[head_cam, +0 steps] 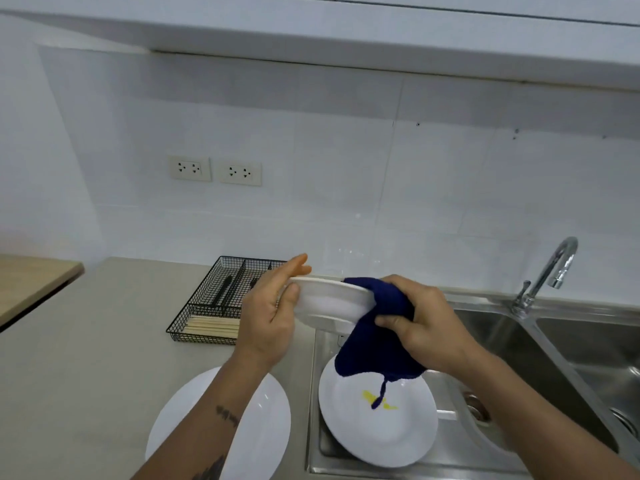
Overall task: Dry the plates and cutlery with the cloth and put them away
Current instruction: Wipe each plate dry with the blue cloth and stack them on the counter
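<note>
My left hand (273,313) grips the left rim of a white plate (329,303), held tilted above the sink's edge with its underside toward me. My right hand (422,323) holds a dark blue cloth (377,341) wrapped over the plate's right rim; the cloth hangs down from there. Below it, a second white plate (377,434) with a yellow mark lies in the left part of the sink. A third white plate (266,420) rests on the counter, partly hidden by my left forearm.
A black wire cutlery tray (211,306) holding wooden chopsticks and dark utensils stands on the grey counter (86,358) behind my left hand. The steel sink (519,334) with a tap (550,271) fills the right. A wooden surface (31,282) sits far left.
</note>
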### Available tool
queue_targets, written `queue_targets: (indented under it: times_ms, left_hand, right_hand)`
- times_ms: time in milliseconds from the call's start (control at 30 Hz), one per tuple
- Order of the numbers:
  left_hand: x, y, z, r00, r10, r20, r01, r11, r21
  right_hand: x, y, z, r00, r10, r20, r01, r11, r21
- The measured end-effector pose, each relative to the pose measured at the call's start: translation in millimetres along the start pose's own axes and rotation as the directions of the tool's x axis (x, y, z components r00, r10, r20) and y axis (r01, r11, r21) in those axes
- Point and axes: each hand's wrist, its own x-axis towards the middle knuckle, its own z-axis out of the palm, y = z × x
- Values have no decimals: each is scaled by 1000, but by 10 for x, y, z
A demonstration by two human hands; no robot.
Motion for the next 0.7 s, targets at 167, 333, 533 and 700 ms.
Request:
queue_targets:
  times_ms: [167,333,533,700]
  left_hand:
    - [130,123,13,994,-106,-40,100,987,-123]
    - [92,306,353,966,-256,-18,245,941,-234]
    - [130,299,532,866,-494,-82,440,829,-344]
    - [104,224,439,784,-613,-100,526,741,-417]
  right_hand:
    - [53,-13,-76,986,24,-165,12,976,216]
    - [11,122,196,928,-74,-365,37,994,-106]
    - [-154,232,463,959,-242,-146,156,884,-441]
    - [-198,463,387,944,91,-318,-124,989,-85]
